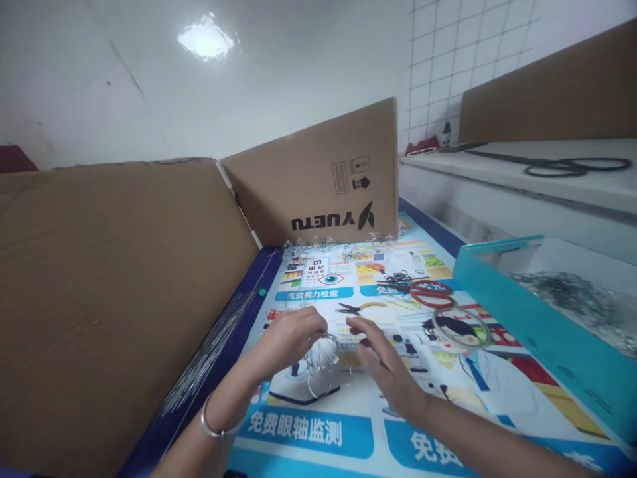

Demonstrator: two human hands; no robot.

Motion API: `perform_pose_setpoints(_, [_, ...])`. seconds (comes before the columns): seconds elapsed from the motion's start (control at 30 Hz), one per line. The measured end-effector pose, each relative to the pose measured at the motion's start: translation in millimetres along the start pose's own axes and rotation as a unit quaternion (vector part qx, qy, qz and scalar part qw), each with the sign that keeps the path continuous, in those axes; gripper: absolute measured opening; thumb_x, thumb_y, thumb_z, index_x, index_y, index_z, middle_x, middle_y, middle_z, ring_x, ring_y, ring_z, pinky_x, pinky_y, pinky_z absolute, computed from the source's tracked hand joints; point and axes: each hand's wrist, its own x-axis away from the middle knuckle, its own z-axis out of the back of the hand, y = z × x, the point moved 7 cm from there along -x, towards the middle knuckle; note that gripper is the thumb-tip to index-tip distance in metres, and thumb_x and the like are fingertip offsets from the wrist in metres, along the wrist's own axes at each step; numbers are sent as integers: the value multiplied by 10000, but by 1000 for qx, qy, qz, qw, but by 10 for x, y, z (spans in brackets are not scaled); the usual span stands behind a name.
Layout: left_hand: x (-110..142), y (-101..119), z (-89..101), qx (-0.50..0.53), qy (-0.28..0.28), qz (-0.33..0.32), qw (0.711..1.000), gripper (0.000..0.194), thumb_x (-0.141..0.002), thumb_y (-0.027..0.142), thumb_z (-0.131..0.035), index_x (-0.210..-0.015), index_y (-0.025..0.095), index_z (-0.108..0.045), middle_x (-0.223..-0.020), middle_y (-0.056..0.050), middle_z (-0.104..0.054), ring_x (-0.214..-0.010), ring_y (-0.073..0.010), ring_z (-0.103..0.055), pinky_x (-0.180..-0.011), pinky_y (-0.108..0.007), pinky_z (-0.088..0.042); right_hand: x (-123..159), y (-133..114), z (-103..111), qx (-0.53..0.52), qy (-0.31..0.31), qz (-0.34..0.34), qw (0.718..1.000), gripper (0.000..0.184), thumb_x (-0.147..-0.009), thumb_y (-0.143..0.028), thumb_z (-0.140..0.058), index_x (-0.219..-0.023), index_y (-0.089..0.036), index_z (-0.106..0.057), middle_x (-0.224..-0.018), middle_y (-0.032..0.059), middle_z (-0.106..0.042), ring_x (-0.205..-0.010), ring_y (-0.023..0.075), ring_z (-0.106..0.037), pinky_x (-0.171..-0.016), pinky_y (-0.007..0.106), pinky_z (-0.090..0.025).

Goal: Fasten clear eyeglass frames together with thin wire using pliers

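Observation:
Thin silvery wire loops [321, 364] hang in a loose bunch from the closed fingers of my left hand [291, 335], just over the printed poster sheet [358, 425]. A metal bangle [212, 425] circles the left wrist. To the right of the bunch is my right hand [385, 365], slightly blurred, its thumb and fingers apart with nothing visible between them. Beyond both hands lie small yellow-handled pliers [354, 309]. Red-handled scissors [430, 292] and a coil of wire [485, 340] rest on the sheet farther right.
Cardboard panels [318, 172] stand along the left and back, with small wire pieces [318, 245] at their foot. Straight wires [213, 352] lie at the left edge. A teal-sided box [527, 325] on the right holds tangled wire. Large black scissors [572, 166] lie on the ledge.

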Motion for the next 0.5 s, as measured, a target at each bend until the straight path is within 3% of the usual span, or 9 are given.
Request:
perform_pose_setpoints(0.13, [1,30,-85,8,2,-12,1000,119,-876,126,-476,-844,173,-581,-837,-28,-608,-759,-137,-570,-694,-233,-415,38,-16,-161,1,-74,30,997,873,-721,-652,-568,-1406,-215,-247,-1444,123,-245,-1304,307,-260,-1009,418,-320])
perform_pose_setpoints(0.23, [-11,67,-109,41,13,-8,999,120,-876,134,-480,-833,173,-585,-835,-30,-609,-766,-137,-567,-687,-225,-420,71,41,-283,-8,-110,1,994,1078,-605,-641,-687,-1432,-206,-148,-1462,146,-197,-1328,328,-205,-1054,465,-241])
perform_pose_setpoints(0.5, [-58,160,-89,169,34,-7,985,150,-839,73,-503,-818,177,-609,-808,-14,-649,-767,-129,-586,-703,-220,-425,97,73,-361,-42,-129,-16,991,1105,-570,-467,-790,-1436,-212,-153,-1443,151,-267,-1308,341,-258,-1039,492,-251])
